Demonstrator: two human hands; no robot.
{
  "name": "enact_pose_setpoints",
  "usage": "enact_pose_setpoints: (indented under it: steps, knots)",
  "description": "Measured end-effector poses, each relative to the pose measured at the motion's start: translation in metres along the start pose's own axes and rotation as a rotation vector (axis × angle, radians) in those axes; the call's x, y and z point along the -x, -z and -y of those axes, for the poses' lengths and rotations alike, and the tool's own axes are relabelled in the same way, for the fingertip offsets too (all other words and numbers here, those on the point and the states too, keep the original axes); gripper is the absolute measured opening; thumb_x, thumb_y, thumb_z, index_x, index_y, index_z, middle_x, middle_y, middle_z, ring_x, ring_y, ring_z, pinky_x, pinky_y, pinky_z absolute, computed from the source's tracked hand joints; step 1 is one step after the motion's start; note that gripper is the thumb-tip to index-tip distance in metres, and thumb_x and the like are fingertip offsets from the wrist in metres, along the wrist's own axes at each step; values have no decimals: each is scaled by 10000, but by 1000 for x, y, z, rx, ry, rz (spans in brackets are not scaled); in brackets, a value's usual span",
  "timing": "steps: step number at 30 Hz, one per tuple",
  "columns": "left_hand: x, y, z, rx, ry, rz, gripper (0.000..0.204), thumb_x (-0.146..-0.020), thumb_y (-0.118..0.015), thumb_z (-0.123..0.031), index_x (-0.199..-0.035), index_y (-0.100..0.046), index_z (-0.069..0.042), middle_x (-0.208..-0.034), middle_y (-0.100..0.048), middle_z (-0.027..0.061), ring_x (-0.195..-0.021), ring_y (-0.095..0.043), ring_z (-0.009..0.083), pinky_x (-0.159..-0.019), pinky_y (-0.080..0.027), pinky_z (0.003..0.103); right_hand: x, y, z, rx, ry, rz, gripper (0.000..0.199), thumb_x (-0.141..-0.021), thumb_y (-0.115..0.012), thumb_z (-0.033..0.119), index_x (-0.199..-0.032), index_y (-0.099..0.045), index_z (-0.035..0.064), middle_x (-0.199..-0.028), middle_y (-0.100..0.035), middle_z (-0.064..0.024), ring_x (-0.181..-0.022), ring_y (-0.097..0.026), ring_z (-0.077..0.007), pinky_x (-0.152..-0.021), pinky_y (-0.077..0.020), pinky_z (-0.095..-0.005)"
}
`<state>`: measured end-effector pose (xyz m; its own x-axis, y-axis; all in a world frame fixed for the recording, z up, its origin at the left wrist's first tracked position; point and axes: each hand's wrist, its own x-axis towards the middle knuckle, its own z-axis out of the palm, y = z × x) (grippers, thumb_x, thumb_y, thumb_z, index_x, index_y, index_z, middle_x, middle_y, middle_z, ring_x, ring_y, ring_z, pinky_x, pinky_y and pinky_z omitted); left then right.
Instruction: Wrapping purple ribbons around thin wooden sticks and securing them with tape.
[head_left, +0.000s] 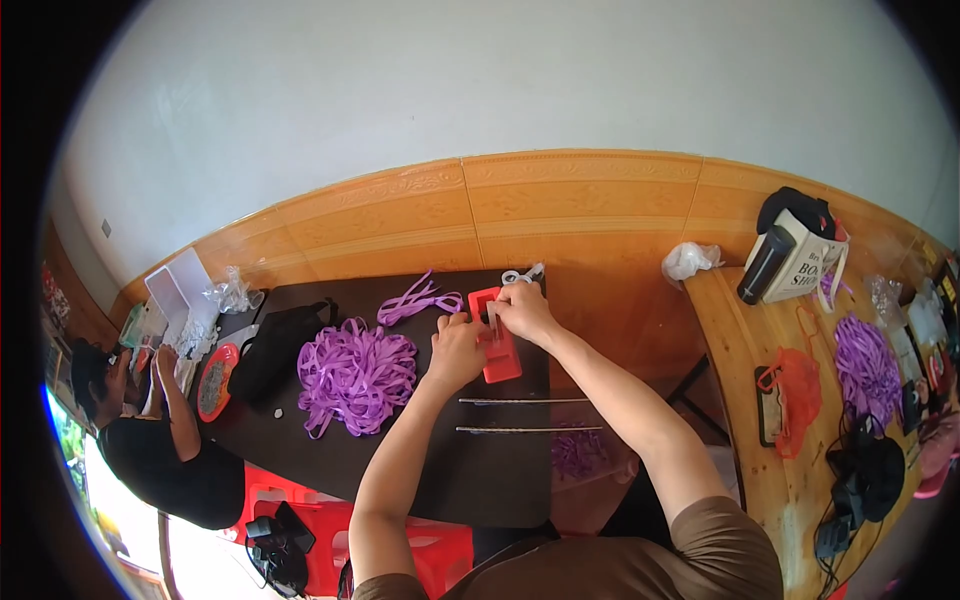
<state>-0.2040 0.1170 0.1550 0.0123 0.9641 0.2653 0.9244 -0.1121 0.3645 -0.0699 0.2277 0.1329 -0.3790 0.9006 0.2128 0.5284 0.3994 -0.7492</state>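
Observation:
At the right end of the dark table (430,490) lies a red tape dispenser (503,368). My left hand (457,352) is at its left side, fingers bent against the edge. Over its upper part, my right hand (524,312) has thumb and fingers closed on a pale, see-through piece that looks like tape; the fingertips partly hide it. A few purple ribbons (418,303) lie beyond my left hand. Left of it sits a big heap of purple ribbon (357,378). Two thin rods (500,430) lie nearer me, reaching past the table's right edge.
Behind my right hand is a small ring-shaped item (511,277). A black bag (282,350) and a red tray (216,384) stand left, near a seated person (165,465). Red plastic stools (325,545) are below. The wooden table (745,400) at right holds bags and ribbon.

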Motion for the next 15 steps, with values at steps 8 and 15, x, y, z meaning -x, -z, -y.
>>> enact_pose_setpoints:
  steps: [8, 15]
  knots:
    - [-5, -4, -11, 179, 248, 0, 220, -780, -694, -242, -930, -744, -89, -1037, -654, 201, -1093, -516, 400, -920, -439, 460, 0, 0, 1, -61, -57, 18, 219, -816, -672, 286, -815, -704, 69, -906, -681, -150, -1067, -535, -388, -804, -443, -546]
    - [-15, -18, -1, 269, 314, -20, 253, -757, -714, -339, -865, -764, -116, -846, -690, 134, -1055, -516, 373, -839, -428, 529, 0, -1, 1, -60, -74, 6, 235, -822, -672, 300, -835, -702, 67, -910, -682, -148, -1065, -537, -383, -806, -439, -544]
